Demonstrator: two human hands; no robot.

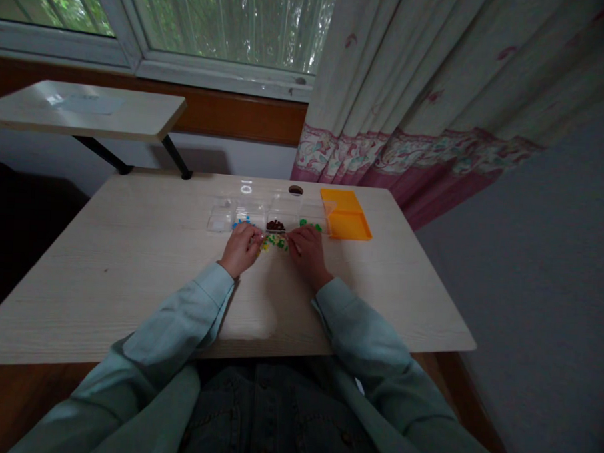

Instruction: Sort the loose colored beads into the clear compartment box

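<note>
One pale wood-grain tabletop (389, 290) carries the work, with bare surface on the person's side. Toward its far edge stands a clear plastic compartment box (221, 221), its compartments in a row from left to right. At the box's right end lies an orange tray (350, 216), partly overlapped in this view by the clear plastic; contact cannot be confirmed. Both hands are at the box's front: the left hand (241, 248) near the blue pieces, the right hand (308, 253) near the green. Fingers on each are curled, tips drawn close together; whether either pinches a piece cannot be told. Between them, on the tabletop just in front of the box, lies a loose mixed pile (276, 241) of green, yellow and pale bits. Inside the box, separate compartments hold dark brown pieces (276, 225), green pieces (311, 224) and blue pieces (243, 220). The step in hand is judged to be picking through the pile by colour. Recommended: spread it to one layer, pinch single pieces between thumb and forefinger, and release only squarely above the matching compartment. Risk noted: a short drop could scatter pieces or mix colours.
</note>
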